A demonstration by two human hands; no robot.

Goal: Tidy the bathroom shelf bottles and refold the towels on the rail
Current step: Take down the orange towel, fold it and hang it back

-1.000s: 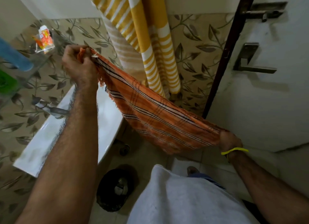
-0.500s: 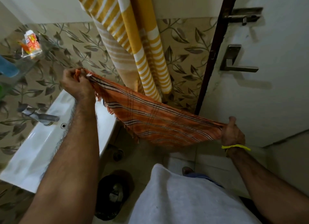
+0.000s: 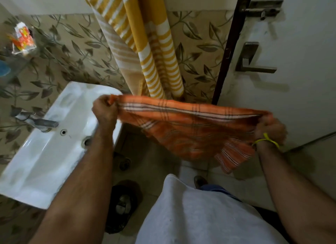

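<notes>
An orange towel with dark and white stripes (image 3: 189, 129) is stretched almost level between my two hands. My left hand (image 3: 104, 111) grips its left end over the corner of the sink. My right hand (image 3: 271, 128), with a yellow band at the wrist, grips the right end near the door. The towel's lower half sags and a loose corner hangs below my right hand. Behind it a yellow and white striped towel (image 3: 154, 50) hangs down the tiled wall from above the frame. A glass shelf (image 3: 16, 60) at the far left holds an orange and white packet (image 3: 22, 38) and a blue item (image 3: 3, 69).
A white sink (image 3: 45, 152) with a metal tap (image 3: 39, 122) stands at the left. A white door (image 3: 298, 80) with a lever handle (image 3: 254, 63) and a bolt is at the right. A dark sandal (image 3: 121, 205) lies on the floor below.
My left hand has dropped from shelf height down to the sink's corner and moved right. The towel went from a steep slant to nearly level. My right hand stayed low near the door.
</notes>
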